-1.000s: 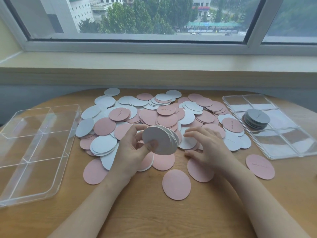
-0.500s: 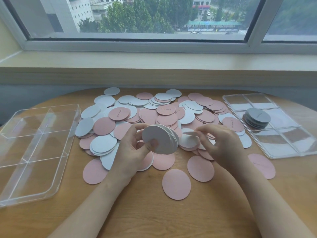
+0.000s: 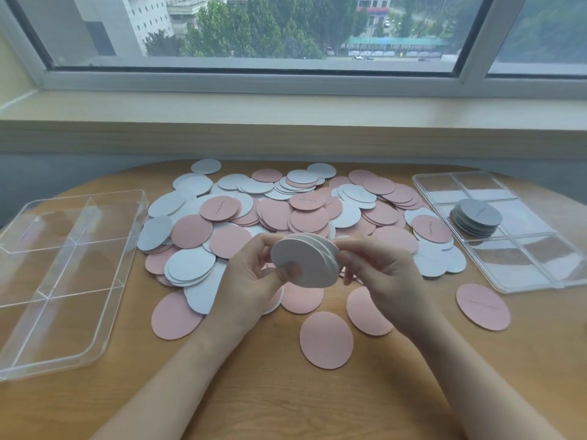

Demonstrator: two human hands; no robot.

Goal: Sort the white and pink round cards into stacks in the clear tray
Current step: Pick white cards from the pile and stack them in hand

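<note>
Hands: we saw two bare hands; the left hand gripped a fanned stack of white round cards, thumb curled on its front face, fingers behind.
Right hand: the right hand pinched the far edge of that same stack, fingertips together on the cards.
Held stack: raised on edge above the near side of the pile; we could not count its cards exactly.
Trays: we counted two clear plastic divided trays, the left tray showing no cards, the right tray holding one stack of grey-looking round cards in a middle compartment.
Loose pile: a heap of white and pink round paper cards overlapped between the trays, too many to count.
Single cards: three pink cards lay apart at the near edge, among them one pink oval-looking card, and a fourth pink printed card lay just in front of the right tray.
Surroundings: a round wooden table, a pale sill and a window beyond.
In the way: the hands hid the pile's near middle.
</note>
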